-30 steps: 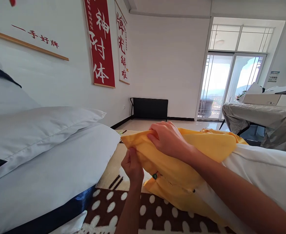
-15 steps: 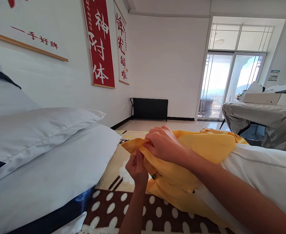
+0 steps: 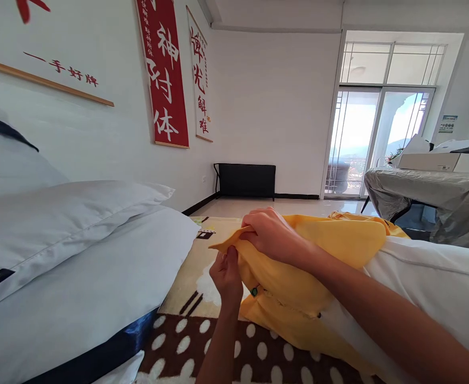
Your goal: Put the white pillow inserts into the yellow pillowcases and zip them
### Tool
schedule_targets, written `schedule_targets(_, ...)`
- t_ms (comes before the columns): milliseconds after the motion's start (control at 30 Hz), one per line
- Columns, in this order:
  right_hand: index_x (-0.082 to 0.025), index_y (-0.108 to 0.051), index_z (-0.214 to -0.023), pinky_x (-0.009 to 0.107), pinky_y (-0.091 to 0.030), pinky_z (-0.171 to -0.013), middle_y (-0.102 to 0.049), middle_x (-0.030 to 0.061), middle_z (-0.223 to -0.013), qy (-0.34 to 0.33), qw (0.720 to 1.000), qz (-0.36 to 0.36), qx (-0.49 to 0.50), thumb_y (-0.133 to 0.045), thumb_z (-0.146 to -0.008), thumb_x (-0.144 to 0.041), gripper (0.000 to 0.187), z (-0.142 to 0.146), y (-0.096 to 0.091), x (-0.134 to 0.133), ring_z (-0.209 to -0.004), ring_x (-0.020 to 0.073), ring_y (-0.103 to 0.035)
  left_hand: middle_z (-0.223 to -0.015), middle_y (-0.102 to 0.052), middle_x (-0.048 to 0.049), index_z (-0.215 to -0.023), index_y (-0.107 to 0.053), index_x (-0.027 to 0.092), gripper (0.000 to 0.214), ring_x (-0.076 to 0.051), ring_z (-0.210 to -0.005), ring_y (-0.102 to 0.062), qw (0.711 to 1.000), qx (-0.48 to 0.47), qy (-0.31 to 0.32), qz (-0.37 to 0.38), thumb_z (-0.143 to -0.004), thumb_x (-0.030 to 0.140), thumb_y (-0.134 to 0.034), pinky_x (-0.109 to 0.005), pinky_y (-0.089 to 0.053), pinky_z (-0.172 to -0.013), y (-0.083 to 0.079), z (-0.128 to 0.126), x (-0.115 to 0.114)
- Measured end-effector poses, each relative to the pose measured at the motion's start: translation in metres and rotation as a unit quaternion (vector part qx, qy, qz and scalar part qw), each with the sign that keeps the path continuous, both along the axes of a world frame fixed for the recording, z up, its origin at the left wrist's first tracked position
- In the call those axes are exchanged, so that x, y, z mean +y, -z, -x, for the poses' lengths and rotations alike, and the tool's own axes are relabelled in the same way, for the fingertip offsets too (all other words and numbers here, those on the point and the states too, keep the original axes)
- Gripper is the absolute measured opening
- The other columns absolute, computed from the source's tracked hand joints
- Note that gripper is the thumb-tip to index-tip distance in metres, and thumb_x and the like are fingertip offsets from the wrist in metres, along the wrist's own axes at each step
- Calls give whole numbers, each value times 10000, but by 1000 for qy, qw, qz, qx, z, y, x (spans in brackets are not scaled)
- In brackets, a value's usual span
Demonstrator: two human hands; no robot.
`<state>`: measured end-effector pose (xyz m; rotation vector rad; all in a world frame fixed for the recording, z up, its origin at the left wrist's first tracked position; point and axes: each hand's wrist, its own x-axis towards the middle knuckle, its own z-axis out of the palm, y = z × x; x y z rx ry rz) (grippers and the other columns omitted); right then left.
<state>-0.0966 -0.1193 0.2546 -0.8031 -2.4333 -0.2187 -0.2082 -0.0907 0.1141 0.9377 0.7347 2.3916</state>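
Observation:
A yellow pillowcase [image 3: 294, 288] lies across the rug, pulled partway over a white pillow [image 3: 430, 277] whose bare end shows at the right. At the pillowcase's left end, my left hand [image 3: 227, 274] pinches the cloth from below, its fingers closed. Just above it my right hand [image 3: 269, 232] is closed over the upper edge of the same cloth, forearm lying across the pillow. Between the two hands a corner of yellow fabric sticks out to the left. A small dark green spot shows on the cloth's open edge.
White pillows [image 3: 82, 266] with dark blue trim are stacked at the left. Beneath everything lies a patterned rug [image 3: 184, 346], brown with white dots and beige. A covered table [image 3: 430, 186] with boxes stands at the right, and a black folded item [image 3: 247, 180] leans by the far wall.
The corner of yellow cloth has shifted slightly right and become narrower between my hands. Both hands keep hold and have moved only a little. The view has tilted slightly.

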Motion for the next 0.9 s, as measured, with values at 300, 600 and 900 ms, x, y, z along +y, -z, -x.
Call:
schedule_targets(300, -157, -607, -707, 263, -294, -730, -597, 9, -696, -17, 999, 25, 29, -490, -862, -233, 208, -14, -11, 0, -713, 122, -491, -766, -660, -25, -790, -696, 143, 288, -140, -739, -593, 999, -7, 29, -14, -663, 397, -736, -224, -490, -665, -6, 9, -3)
schedule_targets(600, -168, -560, -601, 269, -280, -716, -564, -3, -615, 10, 999, -21, -23, -542, -787, -217, 193, -17, -10, -6, -639, 117, -475, -739, -704, -34, -742, -719, 135, 282, -139, -640, -600, 999, -18, -35, -5, -549, 323, -802, -245, -517, -601, -24, 3, -21)
schedule_targets(900, -151, -564, -682, 276, -281, -691, -619, 43, -736, 21, 995, -40, -84, -501, -838, -164, 169, -9, -5, -8, -727, 143, -527, -634, -647, 9, -681, -692, 127, 272, -101, -551, -543, 999, -50, -18, 11, -537, 323, -814, -211, -474, -518, -23, 2, -22)
